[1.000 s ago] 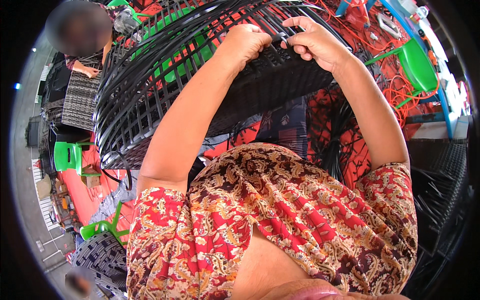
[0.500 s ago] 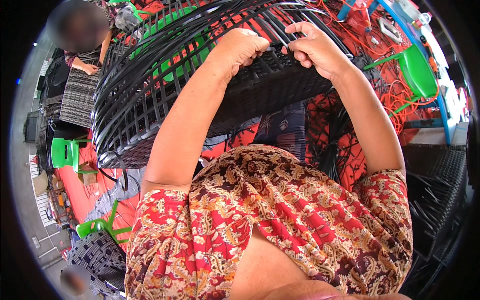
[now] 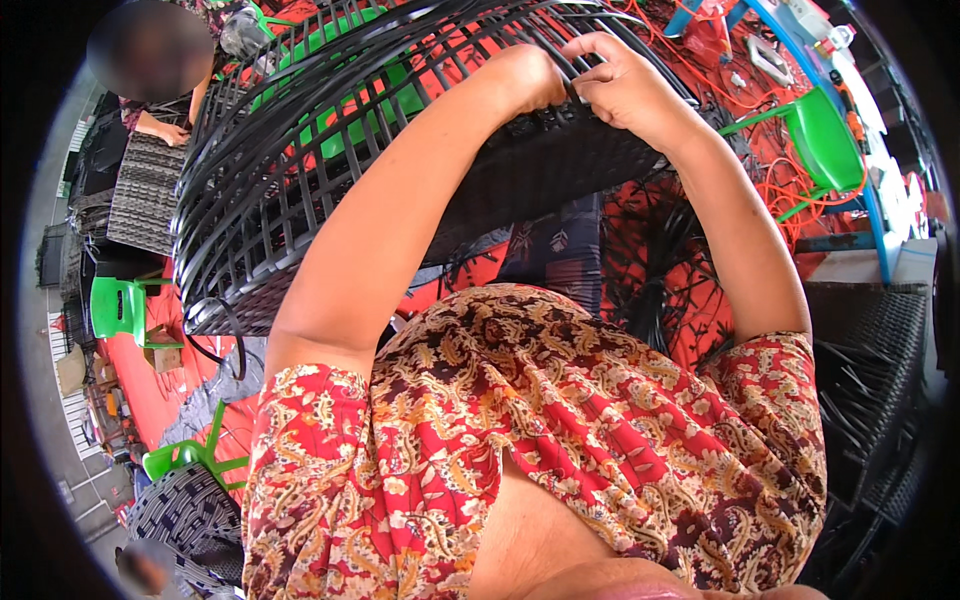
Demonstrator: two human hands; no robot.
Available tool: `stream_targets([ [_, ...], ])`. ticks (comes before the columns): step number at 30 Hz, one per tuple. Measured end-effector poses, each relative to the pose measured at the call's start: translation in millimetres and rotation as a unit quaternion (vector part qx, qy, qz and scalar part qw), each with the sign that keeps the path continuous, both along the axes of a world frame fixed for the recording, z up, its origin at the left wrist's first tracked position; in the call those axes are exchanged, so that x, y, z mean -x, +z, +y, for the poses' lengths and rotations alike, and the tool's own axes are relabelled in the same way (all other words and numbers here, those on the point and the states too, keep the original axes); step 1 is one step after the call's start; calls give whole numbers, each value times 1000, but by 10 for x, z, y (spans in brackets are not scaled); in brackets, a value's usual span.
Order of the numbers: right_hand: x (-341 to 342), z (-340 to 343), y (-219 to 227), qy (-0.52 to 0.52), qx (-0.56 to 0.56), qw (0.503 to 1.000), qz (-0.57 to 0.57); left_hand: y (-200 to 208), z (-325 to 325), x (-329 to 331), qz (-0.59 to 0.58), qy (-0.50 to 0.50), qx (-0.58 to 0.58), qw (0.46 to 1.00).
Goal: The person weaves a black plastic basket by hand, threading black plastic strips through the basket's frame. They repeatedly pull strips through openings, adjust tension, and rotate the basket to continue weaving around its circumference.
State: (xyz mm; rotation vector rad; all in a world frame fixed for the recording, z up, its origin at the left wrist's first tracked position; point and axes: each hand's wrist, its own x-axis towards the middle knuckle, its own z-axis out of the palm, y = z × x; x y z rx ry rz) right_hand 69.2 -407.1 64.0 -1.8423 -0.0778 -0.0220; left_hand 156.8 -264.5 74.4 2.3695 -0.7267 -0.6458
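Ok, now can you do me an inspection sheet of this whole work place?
Surface: red floor.
Job's things: black weave; long black strips arch beside it.
Clutter: black scraps strewn on the floor.
Hands: left hand and right hand together at the weave's edge; grip unclear.
Cables: orange cord, tangled by a green chair.
Surroundings: another person's hand at a grey panel.

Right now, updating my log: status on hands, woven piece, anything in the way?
Left hand at edge of black woven piece, fingers hidden. Right hand close beside, grip unclear. Long black strips arching across the piece.
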Motion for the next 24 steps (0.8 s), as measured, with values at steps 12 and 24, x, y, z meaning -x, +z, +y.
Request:
stream_targets([
  [12, -154, -255, 319, 85, 263, 960, 51, -10, 188, 135, 130, 40, 171, 976],
  [24, -91, -430, 526, -36, 59, 996, 56, 12, -20, 159, 56, -44, 275, 959],
])
